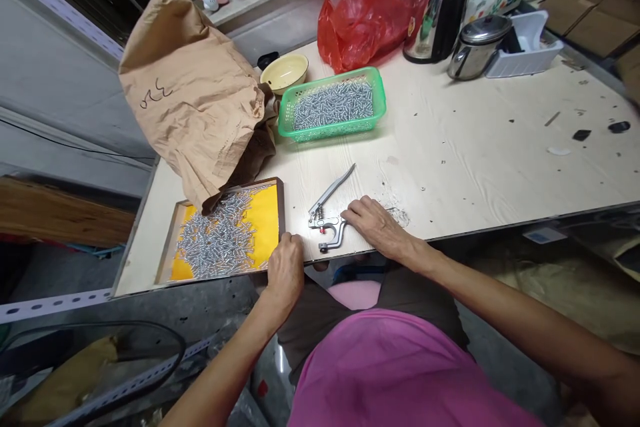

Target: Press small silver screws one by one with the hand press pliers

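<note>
On the table by its front edge lie silver hand pliers [327, 221], like a snap-fastener press, with a long lever raised at an angle, a spring and a small red part at the jaw. My right hand [374, 225] rests on the table with its fingers closed on the near end of the pliers' frame. Closed in a fist, my left hand [287, 261] is at the front right corner of a shallow wooden tray [281, 210]; whatever its fingers hold is hidden. Many small silver metal pins [217, 237] lie heaped on the tray's yellow bottom.
A large brown paper bag [195, 93] leans over the tray. Behind stands a green plastic basket [333, 128] of similar metal pieces, beside a cream bowl [285, 72]. A red plastic bag [367, 10], a steel kettle [440, 7] and a lidded steel pot [477, 50] line the back.
</note>
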Demonstrator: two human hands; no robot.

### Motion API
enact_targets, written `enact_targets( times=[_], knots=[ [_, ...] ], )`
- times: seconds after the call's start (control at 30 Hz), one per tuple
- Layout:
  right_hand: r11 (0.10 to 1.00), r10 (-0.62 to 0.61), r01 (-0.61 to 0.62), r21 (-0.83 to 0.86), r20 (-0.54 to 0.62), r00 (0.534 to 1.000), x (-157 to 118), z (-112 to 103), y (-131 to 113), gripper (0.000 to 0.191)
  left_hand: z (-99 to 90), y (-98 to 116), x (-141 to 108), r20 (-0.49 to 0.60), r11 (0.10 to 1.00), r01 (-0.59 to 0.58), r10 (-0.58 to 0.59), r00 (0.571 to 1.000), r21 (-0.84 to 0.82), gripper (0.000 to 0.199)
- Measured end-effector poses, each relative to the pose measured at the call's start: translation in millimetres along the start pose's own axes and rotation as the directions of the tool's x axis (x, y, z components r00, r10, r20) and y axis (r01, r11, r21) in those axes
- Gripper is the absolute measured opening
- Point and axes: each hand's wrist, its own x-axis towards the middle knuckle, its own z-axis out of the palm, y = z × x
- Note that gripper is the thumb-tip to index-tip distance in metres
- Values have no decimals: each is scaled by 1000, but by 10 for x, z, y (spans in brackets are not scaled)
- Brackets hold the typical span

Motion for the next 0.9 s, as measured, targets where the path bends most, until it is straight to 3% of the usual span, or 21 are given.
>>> enact_targets(
  times=[0.1, 0.17, 0.2, 0.27, 0.33, 0.4, 0.63, 0.9],
  knots=[
    [1000, 4, -4, 11, 4, 1000, 1, -11, -6, 21, 14, -25, 5, -44, 995, 12, -16, 999, -96, 24],
    [1000, 1, -1, 21, 9, 1000, 2, -14, -6, 22, 20, -44, 39, -84, 948, 15, -44, 995, -319, 19],
    [1000, -1, 1, 24, 10, 1000, 2, -13, -5, 23, 20, -50, 63, -70, 878, 31, -74, 995, -477, 18],
    [1000, -2, 2, 26, 17, 1000, 1, -11, 0, 26, 16, -47, 118, 36, 633, 111, -130, 991, -766, 20],
    [1000, -1, 0, 29, 25, 1000, -1, -10, 3, 28, 16, -26, 164, 163, 384, 206, -141, 977, -900, 24],
    [999, 4, -5, 35, 28, 1000, -2, -11, 3, 28, 20, 6, 191, 217, 266, 246, -134, 967, -932, 27],
    [1000, 11, -11, 18, 28, 1000, 3, -9, -2, 22, 28, 104, 227, 312, 177, 328, -112, 943, -928, 31],
    [1000, 2, -1, -21, 30, 1000, -1, -10, 2, 21, 21, 67, 280, 389, 210, 384, -21, 921, -899, 30]
  ],
)
